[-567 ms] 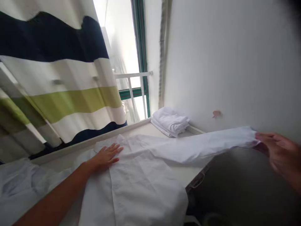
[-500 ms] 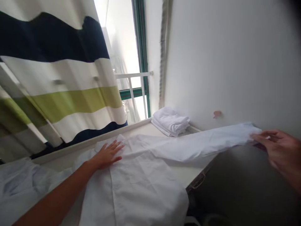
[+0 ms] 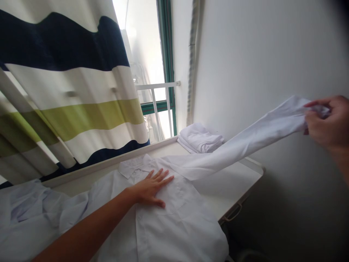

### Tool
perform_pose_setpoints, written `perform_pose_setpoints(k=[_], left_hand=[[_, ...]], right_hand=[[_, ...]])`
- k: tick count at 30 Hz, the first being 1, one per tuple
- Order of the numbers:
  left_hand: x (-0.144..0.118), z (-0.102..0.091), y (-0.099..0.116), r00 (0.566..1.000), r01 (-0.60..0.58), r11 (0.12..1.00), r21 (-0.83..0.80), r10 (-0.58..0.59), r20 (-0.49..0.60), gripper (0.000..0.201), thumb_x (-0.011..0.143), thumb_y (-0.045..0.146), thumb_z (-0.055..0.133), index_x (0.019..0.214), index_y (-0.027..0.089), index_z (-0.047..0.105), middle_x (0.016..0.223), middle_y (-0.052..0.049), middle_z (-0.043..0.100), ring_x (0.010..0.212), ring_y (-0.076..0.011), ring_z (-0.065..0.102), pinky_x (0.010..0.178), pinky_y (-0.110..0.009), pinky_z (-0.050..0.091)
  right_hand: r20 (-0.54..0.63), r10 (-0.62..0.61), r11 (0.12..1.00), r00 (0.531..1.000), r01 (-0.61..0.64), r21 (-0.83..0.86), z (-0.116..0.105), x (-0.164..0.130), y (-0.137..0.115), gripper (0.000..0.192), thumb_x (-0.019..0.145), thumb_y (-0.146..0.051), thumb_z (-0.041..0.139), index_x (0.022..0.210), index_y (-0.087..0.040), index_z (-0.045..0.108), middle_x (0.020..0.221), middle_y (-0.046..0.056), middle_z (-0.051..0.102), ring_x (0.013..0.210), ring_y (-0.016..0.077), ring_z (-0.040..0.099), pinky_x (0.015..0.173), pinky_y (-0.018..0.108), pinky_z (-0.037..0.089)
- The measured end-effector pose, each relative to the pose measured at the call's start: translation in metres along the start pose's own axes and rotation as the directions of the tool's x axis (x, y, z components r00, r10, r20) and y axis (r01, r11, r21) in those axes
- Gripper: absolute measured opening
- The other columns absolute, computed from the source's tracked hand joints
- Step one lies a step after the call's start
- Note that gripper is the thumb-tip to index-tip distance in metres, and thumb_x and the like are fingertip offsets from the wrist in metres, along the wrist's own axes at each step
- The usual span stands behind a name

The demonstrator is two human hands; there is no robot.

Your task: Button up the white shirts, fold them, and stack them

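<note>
Left hand (image 3: 149, 189) flat, fingers spread, on the white cotton shirt (image 3: 169, 218) on the bench (image 3: 240, 178) — right hand (image 3: 327, 123) pinches its sleeve cuff (image 3: 302, 109), lifted above the bench.

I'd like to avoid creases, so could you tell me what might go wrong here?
The right hand holds the sleeve stretched up; pulling harder could drag the shirt from under the flat left hand. The hem overhangs the table edge, so it might slide off.

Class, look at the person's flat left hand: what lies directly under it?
The left hand presses flat on the white shirt, just below its collar. The shirt lies on the white table; the tabletop directly beneath the hand is covered by fabric.
</note>
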State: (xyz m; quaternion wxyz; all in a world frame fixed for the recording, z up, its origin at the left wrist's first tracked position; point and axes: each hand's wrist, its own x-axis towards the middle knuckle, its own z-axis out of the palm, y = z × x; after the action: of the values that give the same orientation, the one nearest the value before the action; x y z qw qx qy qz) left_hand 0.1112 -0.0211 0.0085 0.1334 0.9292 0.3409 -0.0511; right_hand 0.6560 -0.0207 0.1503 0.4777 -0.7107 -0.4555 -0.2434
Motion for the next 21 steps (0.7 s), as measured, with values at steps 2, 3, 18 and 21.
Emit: perform_pose_setpoints(k=[2,3,18,21], left_hand=[[-0.004,0.000,0.012,0.998,0.001,1.000,0.029,0.001,-0.058,0.102,0.081,0.080,0.049,0.161,0.037,0.002,0.169,-0.008,-0.003,0.154,-0.0418,-0.004,0.118,-0.070,0.001],[-0.006,0.002,0.020,0.997,-0.020,0.999,0.041,0.023,-0.077,0.098,0.084,0.079,0.047,0.161,0.038,0.003,0.169,-0.007,-0.002,0.154,-0.0409,-0.003,0.118,-0.069,0.000],[0.066,0.008,0.055,0.936,0.073,0.997,-0.002,-0.070,-0.346,0.057,0.100,0.056,0.038,0.149,0.026,0.041,0.156,-0.009,0.045,0.145,-0.0285,0.038,0.116,-0.051,0.033],[0.093,0.010,0.054,0.983,0.028,0.999,-0.040,-0.035,-0.178,0.075,0.096,0.070,0.030,0.158,0.028,0.024,0.167,-0.007,0.024,0.154,-0.0307,0.017,0.121,-0.061,0.018]], right_hand=[[0.129,-0.037,0.999,0.991,0.031,0.044,0.002,0.007,-0.009,0.035,0.081,-0.006,0.070,0.112,-0.021,0.074,0.066,0.005,0.067,0.053,0.0136,0.057,0.061,0.033,0.047],[0.191,-0.023,0.996,0.981,0.007,0.084,0.005,0.008,-0.010,0.032,0.082,-0.007,0.071,0.110,-0.021,0.075,0.062,0.003,0.064,0.048,0.0126,0.055,0.059,0.033,0.046],[0.115,0.289,0.312,0.950,-0.207,0.927,0.038,-0.027,0.001,0.039,0.073,0.010,0.057,0.078,-0.022,0.078,0.073,0.003,0.068,0.065,0.0153,0.064,0.062,0.034,0.048],[0.078,0.213,0.281,0.974,-0.138,0.950,0.036,-0.024,-0.007,0.037,0.072,0.008,0.058,0.081,-0.020,0.079,0.070,0.002,0.067,0.064,0.0133,0.063,0.060,0.029,0.048]])
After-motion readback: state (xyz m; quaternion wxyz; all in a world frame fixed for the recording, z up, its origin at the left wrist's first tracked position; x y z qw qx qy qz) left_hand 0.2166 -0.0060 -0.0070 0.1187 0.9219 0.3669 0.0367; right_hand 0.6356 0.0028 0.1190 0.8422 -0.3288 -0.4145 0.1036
